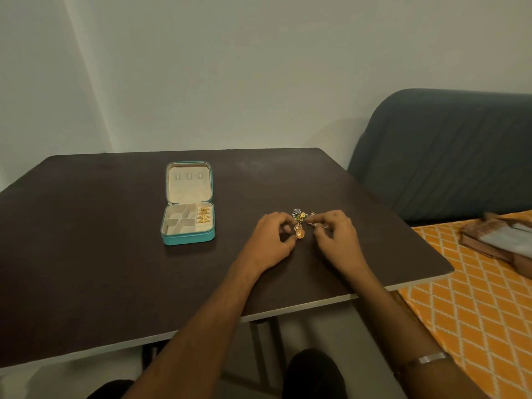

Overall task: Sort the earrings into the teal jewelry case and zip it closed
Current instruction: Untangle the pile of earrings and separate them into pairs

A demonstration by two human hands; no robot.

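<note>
The teal jewelry case [188, 239] lies open on the dark table [86, 254], lid flat toward the wall. Three gold earrings [203, 214] fill its right-hand compartment; the other cream compartments hold nothing. A small pile of mixed earrings [300, 216] lies to the right of the case. My left hand [270, 243] rests beside the pile with its fingertips pinching a gold dome earring [300, 233]. My right hand [335, 237] is on the other side of the pile, fingers curled over small pieces; what it holds is hidden.
A grey sofa back [449, 151] stands to the right of the table. An orange patterned cloth [475, 298] covers the seat, with a brown bundle [501, 240] on it. The table's front edge [288, 311] runs just above my knees.
</note>
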